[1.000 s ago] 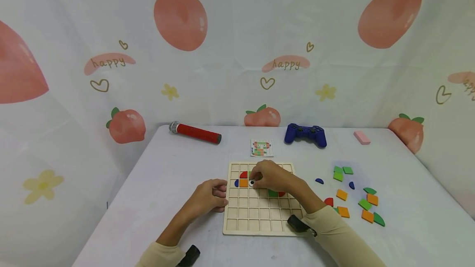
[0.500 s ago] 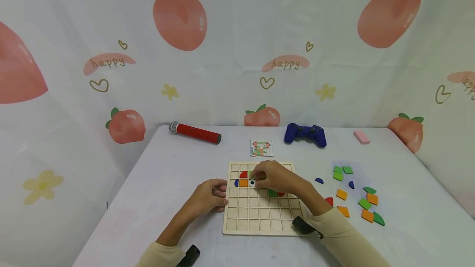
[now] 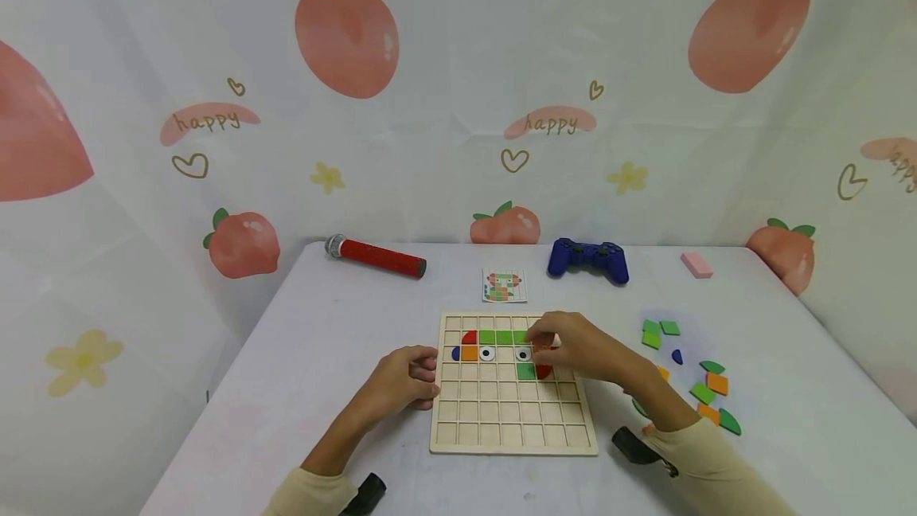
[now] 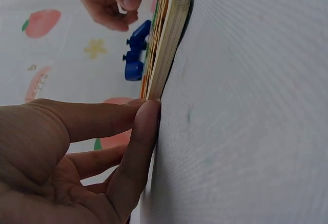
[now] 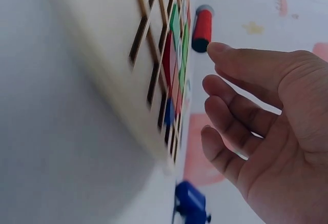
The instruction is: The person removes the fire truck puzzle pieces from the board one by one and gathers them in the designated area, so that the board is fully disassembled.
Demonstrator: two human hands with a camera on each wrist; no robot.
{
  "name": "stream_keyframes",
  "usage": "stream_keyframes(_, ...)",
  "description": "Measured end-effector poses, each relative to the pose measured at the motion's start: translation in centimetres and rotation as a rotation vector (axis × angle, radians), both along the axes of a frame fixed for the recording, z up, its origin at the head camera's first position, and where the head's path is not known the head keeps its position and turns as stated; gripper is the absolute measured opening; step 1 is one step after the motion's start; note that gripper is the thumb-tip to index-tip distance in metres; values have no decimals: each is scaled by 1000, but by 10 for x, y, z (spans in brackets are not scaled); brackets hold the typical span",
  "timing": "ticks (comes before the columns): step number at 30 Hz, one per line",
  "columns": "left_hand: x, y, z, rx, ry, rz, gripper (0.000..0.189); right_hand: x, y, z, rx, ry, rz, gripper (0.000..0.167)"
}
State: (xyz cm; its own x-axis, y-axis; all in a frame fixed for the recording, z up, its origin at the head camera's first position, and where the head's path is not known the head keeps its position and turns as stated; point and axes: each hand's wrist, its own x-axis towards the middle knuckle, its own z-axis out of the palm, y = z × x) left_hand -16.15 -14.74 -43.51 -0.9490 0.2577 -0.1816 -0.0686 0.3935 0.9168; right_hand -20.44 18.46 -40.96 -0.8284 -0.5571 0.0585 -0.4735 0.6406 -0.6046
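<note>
A wooden grid board [image 3: 501, 432] lies on the table, and my left hand [image 3: 397, 381] pinches its left edge between thumb and fingertip, as the left wrist view shows. Upper cells hold a red piece [image 3: 470, 337], green squares [image 3: 496, 337], a blue piece [image 3: 456, 353], an orange square [image 3: 469, 353] and two eye discs [image 3: 487, 353]. Below the right disc sit a green square [image 3: 526, 372] and a red piece [image 3: 544, 371]. Over the board's upper right hovers my right hand [image 3: 576, 345]; its fingers are loosely bent, holding nothing in the right wrist view [image 5: 266, 111], and it hides some cells.
Loose coloured pieces, such as an orange square [image 3: 717, 384] and a green piece [image 3: 730, 422], lie right of the board. Behind it are a picture card [image 3: 505, 286], a red microphone [image 3: 382, 258], a blue game controller [image 3: 588, 260] and a pink block [image 3: 696, 265].
My right hand has come away from the left eye disc and moved right across the board, uncovering the green squares and the other eye disc. My left hand stays at the edge.
</note>
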Motion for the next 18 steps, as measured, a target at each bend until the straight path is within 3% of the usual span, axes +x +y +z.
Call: stream_keyframes(18,0,0,-1,-12,6,9,60,30,85,-2,45,18,-165,26)
